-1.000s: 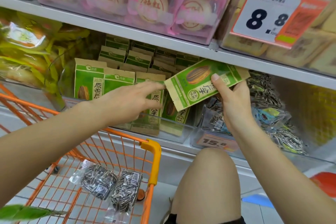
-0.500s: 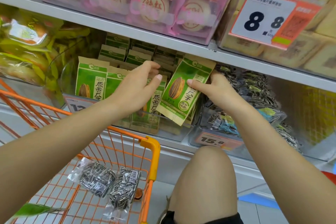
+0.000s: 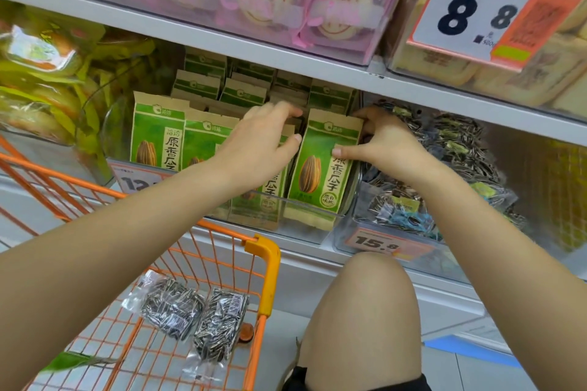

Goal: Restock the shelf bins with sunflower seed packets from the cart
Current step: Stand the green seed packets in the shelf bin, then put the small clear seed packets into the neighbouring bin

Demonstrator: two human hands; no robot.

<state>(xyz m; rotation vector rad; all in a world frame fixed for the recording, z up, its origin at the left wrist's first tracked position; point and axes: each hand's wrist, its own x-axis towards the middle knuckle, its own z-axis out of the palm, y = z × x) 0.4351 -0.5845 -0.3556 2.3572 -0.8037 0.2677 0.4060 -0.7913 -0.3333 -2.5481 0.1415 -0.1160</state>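
The green sunflower seed packet (image 3: 320,165), tilted a moment ago, now stands upright at the clear bin's (image 3: 301,225) right end — right hand (image 3: 386,143) pinching it, left hand (image 3: 263,140) flat against neighbouring packets. Two clear seed packets (image 3: 197,317) lie in the orange cart (image 3: 263,267).

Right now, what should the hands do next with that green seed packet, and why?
Probably let go: the green packet already stands upright in the clear bin, the right hand pinching it, the left hand parting its neighbours. Two clear seed packets wait in the cart.
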